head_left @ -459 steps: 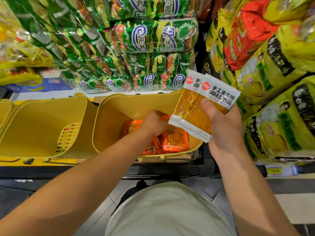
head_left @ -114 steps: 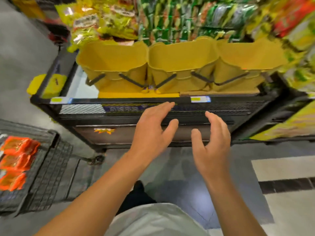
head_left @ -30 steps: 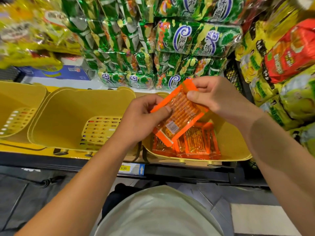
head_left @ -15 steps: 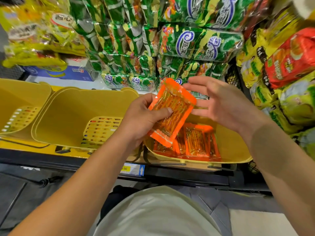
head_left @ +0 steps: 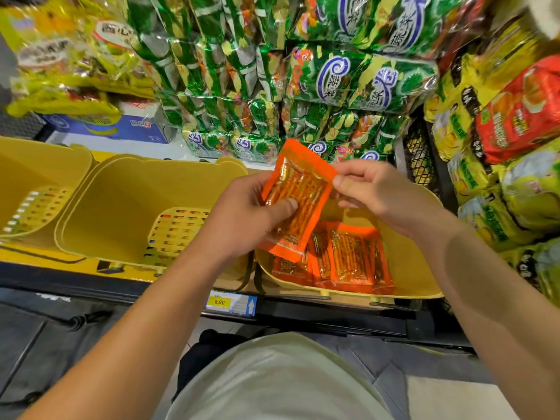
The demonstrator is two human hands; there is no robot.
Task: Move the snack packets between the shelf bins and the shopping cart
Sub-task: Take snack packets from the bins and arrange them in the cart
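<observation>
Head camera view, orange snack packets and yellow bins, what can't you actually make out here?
- Shopping cart: outside the head view.
- Orange packets in the right bin: count unclear, held packet and left hand cover some.
- Right hand: fingertips partly behind the packet.
- Far-left bin: cut by the edge.

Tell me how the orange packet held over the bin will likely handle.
The orange packet looks thin and flat, so probably light and somewhat floppy. Its glossy film may be slippery; the left hand grips it thumb on front, while the right hand pinches its upper corner. The sticks inside could snap if bent.
</observation>
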